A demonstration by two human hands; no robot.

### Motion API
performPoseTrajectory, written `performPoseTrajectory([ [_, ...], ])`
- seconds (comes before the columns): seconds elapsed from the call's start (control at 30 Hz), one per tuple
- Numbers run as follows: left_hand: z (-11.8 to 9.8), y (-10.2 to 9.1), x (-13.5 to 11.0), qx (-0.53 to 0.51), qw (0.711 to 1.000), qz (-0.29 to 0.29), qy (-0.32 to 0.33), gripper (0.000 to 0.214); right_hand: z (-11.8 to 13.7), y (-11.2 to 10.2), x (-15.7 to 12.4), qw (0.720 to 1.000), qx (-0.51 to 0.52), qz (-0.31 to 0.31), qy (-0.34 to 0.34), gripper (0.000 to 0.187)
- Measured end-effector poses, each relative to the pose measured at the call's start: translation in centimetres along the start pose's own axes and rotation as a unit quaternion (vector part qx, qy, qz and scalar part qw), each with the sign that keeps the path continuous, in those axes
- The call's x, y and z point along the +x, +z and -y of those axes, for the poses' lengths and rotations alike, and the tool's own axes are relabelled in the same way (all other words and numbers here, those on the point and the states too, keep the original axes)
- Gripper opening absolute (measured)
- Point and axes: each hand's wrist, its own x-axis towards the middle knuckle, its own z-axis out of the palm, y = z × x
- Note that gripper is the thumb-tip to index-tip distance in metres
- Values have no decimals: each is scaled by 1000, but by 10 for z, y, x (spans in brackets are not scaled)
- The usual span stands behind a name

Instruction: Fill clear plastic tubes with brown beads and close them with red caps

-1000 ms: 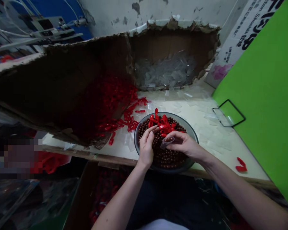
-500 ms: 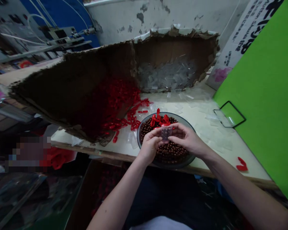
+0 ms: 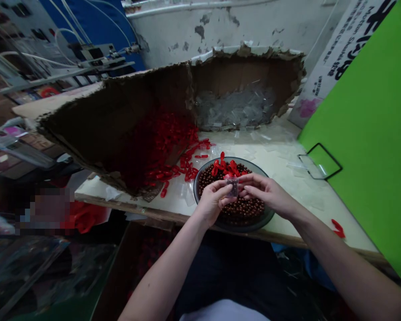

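Two bare hands were at work above one dark bowl (image 3: pixel 254 163) standing on a cream tabletop (image 3: pixel 287 209). The left hand (image 3: pixel 213 200) was partly closed, its thumb and fingers pinching one side of a small clear plastic bag (image 3: pixel 233 187). The right hand (image 3: pixel 265 191), also partly closed, pinched the opposite side. The bag was held just above the bowl; its contents could not be told. The bowl contained brown beads (image 3: pixel 240 209), too many to count, and about a dozen red plastic pieces (image 3: pixel 229 168) lying on them. One torn cardboard box (image 3: pixel 247 67) held uncounted red pieces (image 3: pixel 167 142) and clear bags (image 3: pixel 235 109). Some red pieces had spread beside the bowl, and one lay apart at right (image 3: pixel 337 228).
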Motion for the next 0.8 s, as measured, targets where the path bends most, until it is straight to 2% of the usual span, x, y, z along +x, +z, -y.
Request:
performPoseTrajectory([
  [0.07, 2, -3, 3, 17, 1000, -15, 18, 29, -7, -12, 3, 994, -89, -55, -12, 28],
  [0.1, 3, -5, 5, 24, 999, -23, 35, 30, -12, -19, 5, 982, -160, -94, -23, 25],
  [0.17, 2, -11, 9, 47, 994, -39, 88, 29, -21, -31, 8, 936, -316, -150, -45, 21],
  [0.2, 1, -14, 11, 63, 990, -50, 119, 28, -25, -35, 10, 912, -377, -155, -52, 20],
  [0.23, 0, -16, 13, 81, 984, -61, 147, 27, -29, -37, 12, 896, -417, -145, -56, 19],
  [0.33, -1, -23, 19, 119, 972, -86, 183, 25, -36, -34, 15, 881, -462, -84, -54, 14],
  [0.43, 1, -28, 23, 127, 971, -97, 177, 26, -40, -22, 17, 859, -508, -57, -39, 10],
  [0.57, 5, -31, 26, 121, 973, -109, 165, 29, -46, -9, 22, 825, -564, -40, -12, 18],
  [0.67, 5, -32, 26, 123, 973, -110, 162, 29, -47, -9, 26, 836, -548, -33, -8, 20],
  [0.73, 4, -33, 25, 124, 973, -109, 164, 29, -44, -12, 28, 868, -496, -37, -5, 17],
  [0.8, 4, -33, 25, 128, 972, -107, 168, 29, -39, -15, 27, 916, -399, -38, 6, 14],
])
